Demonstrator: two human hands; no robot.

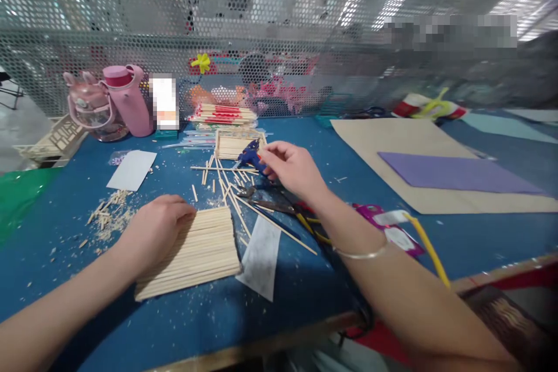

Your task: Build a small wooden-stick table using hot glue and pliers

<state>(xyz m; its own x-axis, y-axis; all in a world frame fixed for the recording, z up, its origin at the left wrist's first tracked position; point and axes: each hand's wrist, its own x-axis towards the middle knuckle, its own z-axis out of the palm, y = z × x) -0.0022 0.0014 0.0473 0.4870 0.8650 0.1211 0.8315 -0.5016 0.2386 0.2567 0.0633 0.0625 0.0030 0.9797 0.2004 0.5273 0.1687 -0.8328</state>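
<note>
My left hand [159,231] rests on the left part of a flat panel of thin wooden sticks [204,250] laid side by side, fingers bent at its upper left edge. The panel lies on the blue table. My right hand [290,167] reaches farther out, with thumb and fingers closed at the back of a blue hot glue gun [249,157]. Its other fingers curl under and partly hide the gun. Behind the gun sits a small tray-like stick frame [226,146]. Loose sticks [231,186] and dark-bladed pliers or scissors [272,206] lie below the gun.
Stick scraps [107,215] and a white paper [133,170] lie left. A translucent sheet [264,256] lies right of the panel. Bundled red-tipped sticks [224,113] and a pink bottle [128,102] stand behind. Purple foam [453,171] lies on brown card [361,139]; a purple tool [370,212] is near my forearm.
</note>
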